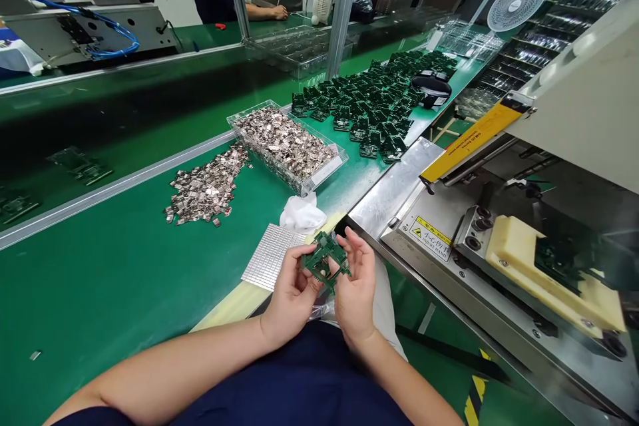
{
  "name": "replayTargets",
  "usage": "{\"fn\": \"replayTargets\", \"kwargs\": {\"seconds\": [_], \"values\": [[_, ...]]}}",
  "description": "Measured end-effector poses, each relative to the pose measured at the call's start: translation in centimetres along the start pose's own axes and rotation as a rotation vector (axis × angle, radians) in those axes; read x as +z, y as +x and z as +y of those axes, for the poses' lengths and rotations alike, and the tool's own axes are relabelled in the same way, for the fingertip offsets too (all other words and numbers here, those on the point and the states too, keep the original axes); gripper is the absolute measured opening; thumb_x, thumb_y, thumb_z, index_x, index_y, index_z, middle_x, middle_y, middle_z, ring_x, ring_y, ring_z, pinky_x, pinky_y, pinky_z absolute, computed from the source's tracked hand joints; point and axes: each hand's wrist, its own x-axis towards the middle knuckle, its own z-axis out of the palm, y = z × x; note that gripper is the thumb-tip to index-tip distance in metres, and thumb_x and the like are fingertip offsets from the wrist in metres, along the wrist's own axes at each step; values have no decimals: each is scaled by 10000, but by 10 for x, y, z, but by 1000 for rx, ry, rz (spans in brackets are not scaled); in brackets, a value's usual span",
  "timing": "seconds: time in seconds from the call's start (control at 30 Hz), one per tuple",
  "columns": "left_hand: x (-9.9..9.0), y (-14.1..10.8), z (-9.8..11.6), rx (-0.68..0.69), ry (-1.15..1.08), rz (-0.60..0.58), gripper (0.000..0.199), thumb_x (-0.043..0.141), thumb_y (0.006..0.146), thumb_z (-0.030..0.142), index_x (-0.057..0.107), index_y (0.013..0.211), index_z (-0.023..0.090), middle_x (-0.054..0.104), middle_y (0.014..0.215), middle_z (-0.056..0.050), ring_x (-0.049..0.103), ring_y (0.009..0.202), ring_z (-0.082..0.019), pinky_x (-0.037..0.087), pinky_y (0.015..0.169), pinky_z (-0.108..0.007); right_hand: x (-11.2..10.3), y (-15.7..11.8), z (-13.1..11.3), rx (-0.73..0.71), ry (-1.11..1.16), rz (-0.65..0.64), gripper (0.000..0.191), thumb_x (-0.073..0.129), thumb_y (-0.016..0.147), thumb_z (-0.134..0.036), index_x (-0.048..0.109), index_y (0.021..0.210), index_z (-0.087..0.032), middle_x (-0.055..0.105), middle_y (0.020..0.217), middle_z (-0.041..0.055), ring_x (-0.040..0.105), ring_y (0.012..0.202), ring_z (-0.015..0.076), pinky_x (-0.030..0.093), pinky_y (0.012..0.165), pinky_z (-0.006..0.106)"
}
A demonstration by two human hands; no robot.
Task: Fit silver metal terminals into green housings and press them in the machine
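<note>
The left hand (292, 289) pinches a green circuit board (319, 249) between thumb and fingers, while the right hand (358, 283), loosely curled, holds its other side. Just beyond the left hand lie a gridded sheet (269, 256) and a white cloth (302, 213); farther out, a clear tray (322, 175) of metal parts (279, 136) and more boards (374, 103).

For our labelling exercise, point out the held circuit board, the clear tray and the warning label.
Held circuit board (323, 251), head view: upper middle.
Clear tray (327, 174), head view: near end wall.
Warning label (430, 239), head view: centre.
</note>
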Motion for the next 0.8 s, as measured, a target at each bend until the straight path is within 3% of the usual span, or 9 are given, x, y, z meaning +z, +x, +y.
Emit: {"fn": "replayTargets", "kwargs": {"seconds": [0.1,0.2,0.3,0.37,0.43,0.5,0.6,0.7,0.8], "values": [[2,4,6,-66,16,-6,392,692,818,286,489,1152,265,629,1012,-25,640,836,-126,539,723,-221,-23,6,-6,-39,4,-120,450,572,922,-258,437,1351,-269,409,1443,110,445,1284,263,442,1006,441],[10,5,16,-181,67,-88,431,692,806,350,477,1165,248,640,1014,-53,659,854,-165,555,729,-261,-54,14,-27,-159,-162,-391,636,627,897,-330,332,1460,-297,334,1511,96,371,1346,296,403,1040,450],[23,7,28,-316,154,-386,406,631,852,344,471,1210,239,658,990,-64,668,831,-171,559,773,-294,-86,19,-60,-290,-354,-603,771,742,819,-409,341,1468,-295,452,1432,95,434,1296,294,389,1059,439],[35,14,35,-379,203,-651,401,562,897,331,442,1271,252,674,968,-60,676,821,-173,562,773,-302,-108,17,-81,-357,-414,-603,734,785,775,-450,446,1403,-281,570,1291,94,527,1183,279,419,1031,425],[54,27,42,-363,272,-896,434,544,904,320,425,1317,260,687,965,-59,684,814,-181,570,751,-305,-134,10,-97,-367,-443,-514,703,824,718,-479,536,1321,-261,619,1184,92,572,1094,276,450,990,417],[83,44,48,-230,374,-1055,455,575,883,309,453,1318,249,694,1031,-75,688,867,-199,570,785,-320,-162,-4,-109,-336,-435,-344,722,850,659,-520,574,1269,-249,628,1150,98,589,1065,287,473,956,416],[141,72,51,131,503,-1026,421,608,855,313,524,1257,223,661,1187,-101,649,1051,-234,525,925,-366,-208,-23,-118,-357,-346,125,784,842,611,-593,566,1255,-244,624,1144,102,603,1057,301,494,931,427],[207,99,40,413,563,-930,520,684,783,333,537,1260,187,586,1318,-137,537,1239,-298,419,1061,-448,-247,-25,-122,-499,-283,613,760,844,630,-572,555,1241,-224,605,1176,97,584,1108,293,467,975,430],[264,114,18,414,603,-933,736,775,678,364,494,1319,138,513,1395,-189,454,1318,-360,364,1098,-500,-269,-13,-125,-565,-329,766,722,852,638,-524,560,1207,-190,584,1230,119,534,1192,302,407,1038,456]]}}
